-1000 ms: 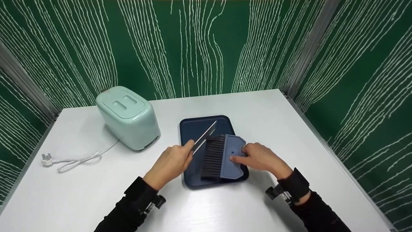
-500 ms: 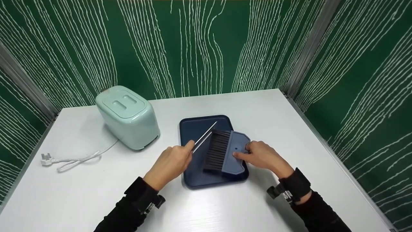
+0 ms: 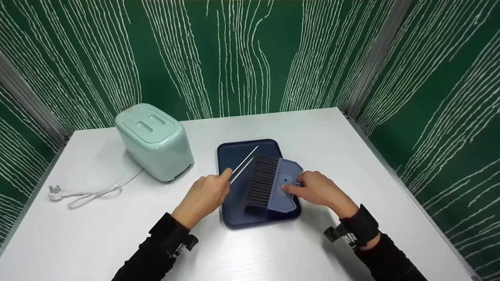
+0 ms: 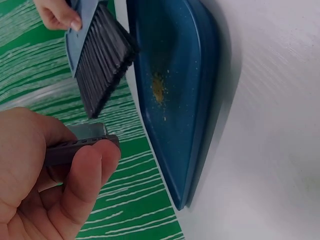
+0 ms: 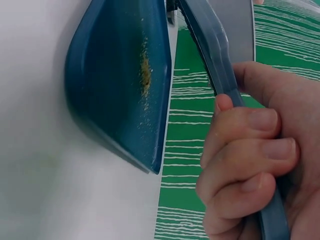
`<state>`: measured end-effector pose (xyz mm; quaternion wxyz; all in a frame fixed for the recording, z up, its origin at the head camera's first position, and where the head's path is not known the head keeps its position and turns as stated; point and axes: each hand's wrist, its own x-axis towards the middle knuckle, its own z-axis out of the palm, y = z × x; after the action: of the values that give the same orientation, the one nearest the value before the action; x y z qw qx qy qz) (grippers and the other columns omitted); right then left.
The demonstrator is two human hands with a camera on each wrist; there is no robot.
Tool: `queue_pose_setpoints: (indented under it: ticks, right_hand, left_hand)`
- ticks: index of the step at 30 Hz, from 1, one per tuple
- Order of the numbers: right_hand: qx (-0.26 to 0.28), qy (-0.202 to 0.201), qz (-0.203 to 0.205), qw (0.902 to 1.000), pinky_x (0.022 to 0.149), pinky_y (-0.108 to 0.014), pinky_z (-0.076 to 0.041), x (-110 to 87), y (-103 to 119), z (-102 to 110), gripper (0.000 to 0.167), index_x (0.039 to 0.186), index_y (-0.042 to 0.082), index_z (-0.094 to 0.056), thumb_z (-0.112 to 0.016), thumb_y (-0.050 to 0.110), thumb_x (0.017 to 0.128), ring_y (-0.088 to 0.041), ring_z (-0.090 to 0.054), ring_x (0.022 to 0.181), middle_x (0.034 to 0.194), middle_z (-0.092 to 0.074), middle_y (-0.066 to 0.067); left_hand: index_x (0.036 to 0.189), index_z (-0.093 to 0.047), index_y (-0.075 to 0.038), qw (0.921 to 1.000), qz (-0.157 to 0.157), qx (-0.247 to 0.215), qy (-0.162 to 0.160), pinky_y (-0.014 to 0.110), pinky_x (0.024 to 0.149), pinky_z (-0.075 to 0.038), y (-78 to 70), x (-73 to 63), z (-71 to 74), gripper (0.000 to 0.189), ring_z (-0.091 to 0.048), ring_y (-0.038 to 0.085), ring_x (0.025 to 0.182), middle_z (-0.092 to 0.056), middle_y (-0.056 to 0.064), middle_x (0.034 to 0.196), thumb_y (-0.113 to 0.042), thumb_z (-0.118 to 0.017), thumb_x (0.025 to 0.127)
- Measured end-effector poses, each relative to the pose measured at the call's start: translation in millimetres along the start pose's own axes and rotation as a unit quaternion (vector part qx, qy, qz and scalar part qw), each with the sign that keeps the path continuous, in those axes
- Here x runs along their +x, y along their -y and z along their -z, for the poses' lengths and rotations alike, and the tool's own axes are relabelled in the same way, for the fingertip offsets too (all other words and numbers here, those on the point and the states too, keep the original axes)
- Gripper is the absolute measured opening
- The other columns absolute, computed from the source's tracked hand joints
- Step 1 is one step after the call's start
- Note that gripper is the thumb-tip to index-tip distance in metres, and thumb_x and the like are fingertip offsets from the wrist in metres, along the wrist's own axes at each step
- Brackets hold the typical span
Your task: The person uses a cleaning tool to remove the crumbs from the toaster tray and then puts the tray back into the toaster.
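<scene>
Head view: your L hand point(image 3: 205, 195) hides the grip of the thin flat tool point(image 3: 242, 170); your brush point(image 3: 282, 185) covers pt. of the tray point(image 3: 234, 214), bristle tips point(image 3: 251, 201) blurry. Specks point(image 4: 158, 89) on it: too small to ID. L wrist cam: your R hand point(image 4: 58, 13) & tray run off the top. R wrist cam: brush handle point(image 5: 273, 217) cut off at btm edge.

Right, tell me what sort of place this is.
Likely a purpose-built work booth rather than a real kitchen: a white table is set between green walls bearing wavy white lines, with metal posts at the two corners in view.
</scene>
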<state>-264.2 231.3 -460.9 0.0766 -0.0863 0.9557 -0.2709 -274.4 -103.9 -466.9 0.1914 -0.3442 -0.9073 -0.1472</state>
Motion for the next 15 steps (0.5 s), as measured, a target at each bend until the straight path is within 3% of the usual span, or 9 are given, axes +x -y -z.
queue_pose_setpoints:
  ticks: [15]
  right_hand:
    - [0.002, -0.002, 0.004, 1.0000, 0.055, -0.026, -0.025, 4.8, -2.4, -3.7, 0.056, 0.063, 0.021, -0.042, -0.072, 0.053, 0.097, -0.011, -0.034, 0.057, 0.061, -0.033, 0.010]
  left_hand:
    - [0.103, -0.054, -0.009, 0.9999, -0.008, -0.009, 0.005, 0.038, 0.040, -0.039, -1.4, -0.6, -1.0, 0.013, -0.049, 0.020, 0.044, -0.059, 0.007, 0.058, -0.006, -0.066, 0.101]
